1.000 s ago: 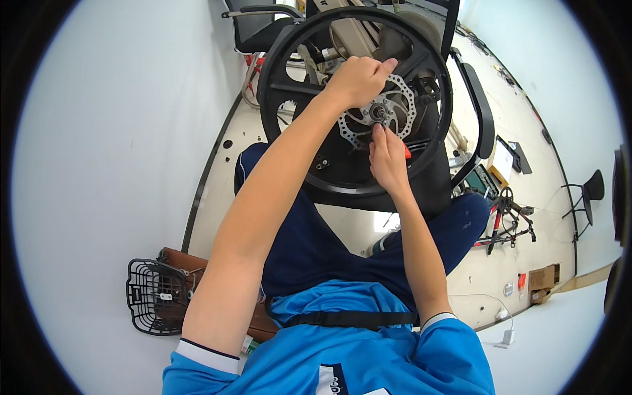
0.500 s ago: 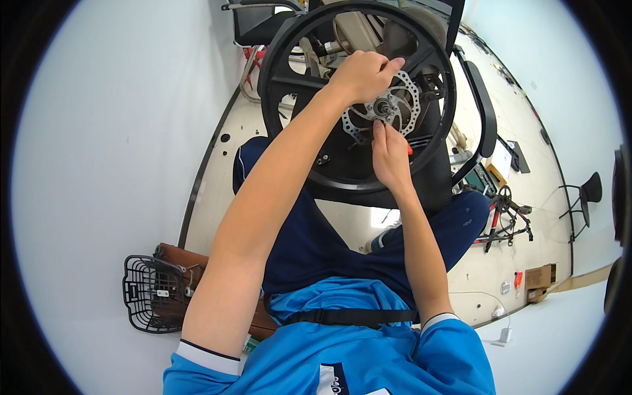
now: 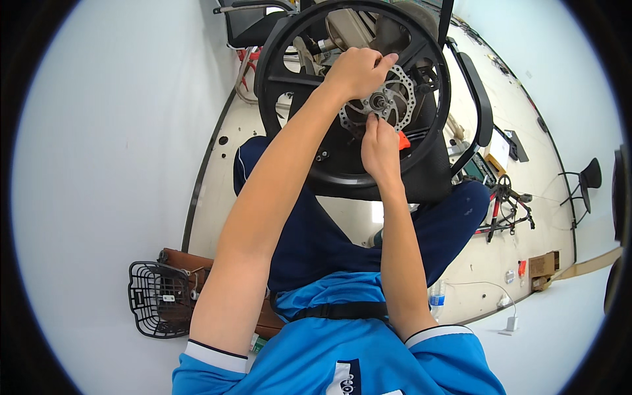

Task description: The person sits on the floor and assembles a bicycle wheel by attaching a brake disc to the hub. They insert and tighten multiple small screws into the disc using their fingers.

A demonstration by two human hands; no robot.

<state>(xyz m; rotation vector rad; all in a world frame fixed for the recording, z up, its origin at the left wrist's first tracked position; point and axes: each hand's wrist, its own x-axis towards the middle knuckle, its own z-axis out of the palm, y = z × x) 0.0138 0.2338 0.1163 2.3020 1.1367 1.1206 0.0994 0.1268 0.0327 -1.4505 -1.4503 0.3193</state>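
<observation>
A black spoked wheel (image 3: pixel 351 179) lies on a black seat in front of me, with a silver brake disc (image 3: pixel 409 99) around its hub (image 3: pixel 379 102). Over the disc's upper left part is my left hand (image 3: pixel 359 71), its fingers curled under and out of sight, the thumb reaching toward the disc's top edge. My right hand (image 3: pixel 382 150) comes up from below, thumb and fingertips pinched together just under the hub. Whatever sits in that pinch is too small or hidden to name. An orange-red piece (image 3: pixel 403 140) shows beside the right hand.
A black armrest (image 3: pixel 475 99) flanks the wheel on the right. A red and black bike frame (image 3: pixel 503 204) lies on the floor beyond my knee. At lower left stands a black basket (image 3: pixel 158 299); a water bottle (image 3: pixel 437 299) is by my right arm.
My right hand has shifted slightly left and down at the hub, and more of the orange-red piece shows. My left hand stays over the disc. The view has shifted a little.
</observation>
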